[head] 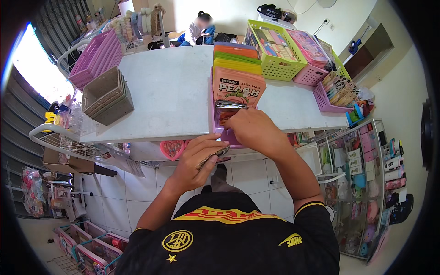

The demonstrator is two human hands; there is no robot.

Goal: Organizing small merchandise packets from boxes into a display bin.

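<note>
My left hand is in front of the table edge, its fingers and thumb closed around a small stack of thin, shiny-edged packets. Over the near end of a long purple plastic basket, my right hand reaches down with curled fingers. Its fingertips are at a few dark small sachets behind the bare near end; whether they pinch one is hidden. Silver-edged foil sachets lean just beyond. Behind them stand peach-coloured face mask packets, then yellow packets, green and orange ones.
The basket stands on a white table. Nested grey baskets and purple baskets are at left. A lime green basket and a pink one stand at right. A person sits beyond the table. A glass display case is at right.
</note>
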